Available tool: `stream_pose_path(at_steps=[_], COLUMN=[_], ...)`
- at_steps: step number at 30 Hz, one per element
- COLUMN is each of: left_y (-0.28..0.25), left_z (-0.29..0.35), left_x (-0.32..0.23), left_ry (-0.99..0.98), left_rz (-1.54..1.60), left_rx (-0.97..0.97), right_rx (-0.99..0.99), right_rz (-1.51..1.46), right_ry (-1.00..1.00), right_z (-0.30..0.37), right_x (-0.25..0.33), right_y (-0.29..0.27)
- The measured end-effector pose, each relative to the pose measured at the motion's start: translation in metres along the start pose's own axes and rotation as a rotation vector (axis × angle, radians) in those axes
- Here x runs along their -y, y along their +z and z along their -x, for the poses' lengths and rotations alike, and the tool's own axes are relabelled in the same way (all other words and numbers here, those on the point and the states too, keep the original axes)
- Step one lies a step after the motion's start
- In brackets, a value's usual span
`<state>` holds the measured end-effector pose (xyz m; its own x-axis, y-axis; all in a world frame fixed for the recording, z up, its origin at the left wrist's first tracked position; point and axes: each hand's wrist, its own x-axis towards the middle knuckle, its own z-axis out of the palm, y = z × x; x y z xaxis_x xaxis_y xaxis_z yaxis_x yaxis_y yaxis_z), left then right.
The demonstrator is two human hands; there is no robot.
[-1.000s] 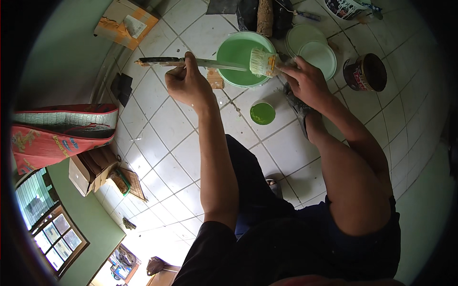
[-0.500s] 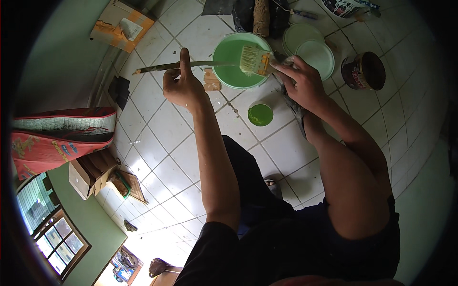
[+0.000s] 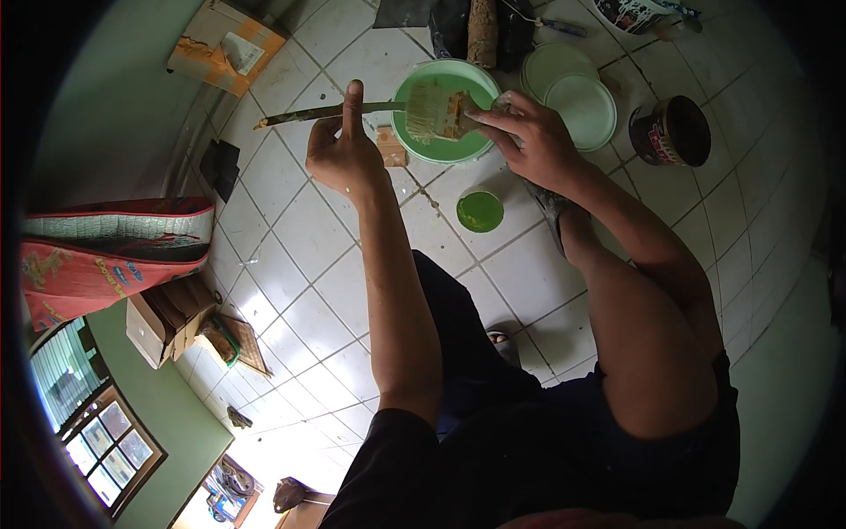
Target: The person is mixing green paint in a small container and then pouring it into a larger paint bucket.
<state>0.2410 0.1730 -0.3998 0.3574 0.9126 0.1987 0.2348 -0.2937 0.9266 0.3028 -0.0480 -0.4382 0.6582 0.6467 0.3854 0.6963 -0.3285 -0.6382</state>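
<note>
My left hand point(image 3: 348, 167) is closed on a thin, flat stick point(image 3: 295, 115), its thumb pointing up. The stick's dark end points left, and its other part reaches over the bucket. A wide paintbrush point(image 3: 430, 113) with pale bristles is gripped by the handle in my right hand point(image 3: 548, 148). Its bristles overlap the stick's right end above the light green bucket point(image 3: 453, 63); whether they touch cannot be told. Pale green paint shows inside the bucket. Nearer to me stands a small tub of brighter green paint point(image 3: 480, 212).
Two round lids point(image 3: 582, 113) lie right of the bucket, with a dark paint can point(image 3: 650, 141) beyond. A small brown block point(image 3: 392, 147) is beside the bucket. A cardboard box point(image 3: 220, 48) and a red insulated bag point(image 3: 123, 264) are at left.
The brush has moved left, its bristles now across the stick's right end. My left hand has shifted slightly up and right with the stick.
</note>
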Motion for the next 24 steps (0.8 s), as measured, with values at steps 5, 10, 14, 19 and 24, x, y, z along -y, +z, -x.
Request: stream_pose_path(at_steps=[5,10,14,19,24], left_y=[-0.002,-0.009,-0.010,-0.016,-0.012], left_z=[-0.003,-0.010,-0.010,-0.019,-0.018], left_x=[0.002,0.004,0.004,0.006,0.006], left_ry=[-0.022,-0.031,0.048,0.089,0.073], left_rz=[0.022,0.049,-0.015,-0.101,-0.154], left_rx=[-0.003,-0.035,-0.078,-0.149,-0.188], right_rx=[0.014,0.110,0.172,0.187,0.063], right_rz=[0.063,0.175,0.250,0.305,0.100], right_ry=[-0.011,0.009,0.021,0.082,0.141], right_z=[0.006,0.008,0.011,0.012,0.027], right_x=[-0.016,-0.027,-0.030,-0.018,-0.034], right_y=[0.003,0.004,0.002,0.000,-0.012])
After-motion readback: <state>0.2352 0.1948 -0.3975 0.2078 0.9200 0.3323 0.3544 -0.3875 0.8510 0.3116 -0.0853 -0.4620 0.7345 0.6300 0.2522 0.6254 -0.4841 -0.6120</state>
